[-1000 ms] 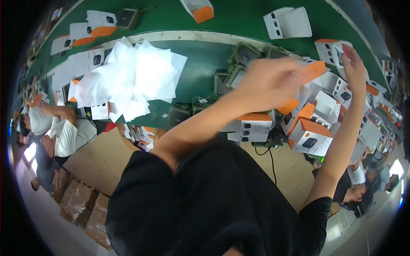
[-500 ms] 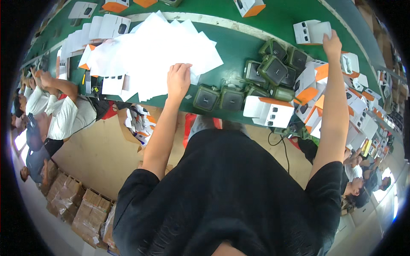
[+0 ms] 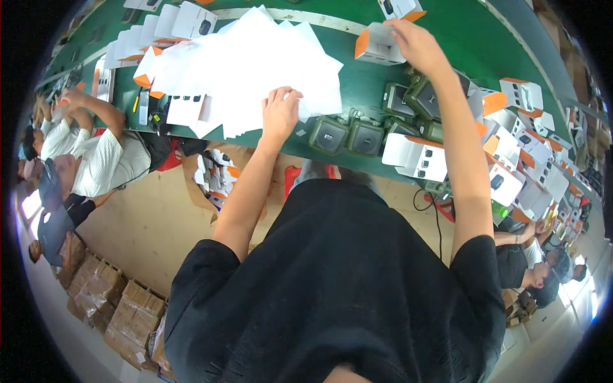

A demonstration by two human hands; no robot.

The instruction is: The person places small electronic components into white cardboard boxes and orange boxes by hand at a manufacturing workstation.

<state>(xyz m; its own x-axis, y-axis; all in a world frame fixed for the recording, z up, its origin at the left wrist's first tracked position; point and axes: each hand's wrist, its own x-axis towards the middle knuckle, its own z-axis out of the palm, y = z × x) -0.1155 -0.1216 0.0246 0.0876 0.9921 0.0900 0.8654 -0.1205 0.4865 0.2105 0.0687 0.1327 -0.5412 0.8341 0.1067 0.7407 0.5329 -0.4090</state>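
Observation:
In the head view my right hand (image 3: 418,48) grips the rim of an open white box (image 3: 381,51) with an orange flap, at the far side of the bench. My left hand (image 3: 281,113) rests on the near right part of a fanned pile of white sheets (image 3: 249,70), fingers loosely bent and slightly apart. Between my arms, several green box-shaped devices with dark fronts, one of them a green device (image 3: 329,135), lie on the bench. Beside them, under my right forearm, sits another white box (image 3: 418,158) with its lid raised.
A row of open white boxes (image 3: 169,29) stands at the far left. More boxes (image 3: 523,147) crowd the right. A cutter knife (image 3: 136,102) lies left of the sheets. A carton of packaging (image 3: 217,172) is below the bench; a co-worker (image 3: 115,159) sits left.
My right hand has carried the open box leftward over the bench, from the far right to near the pile of sheets. My left hand stays on the sheets.

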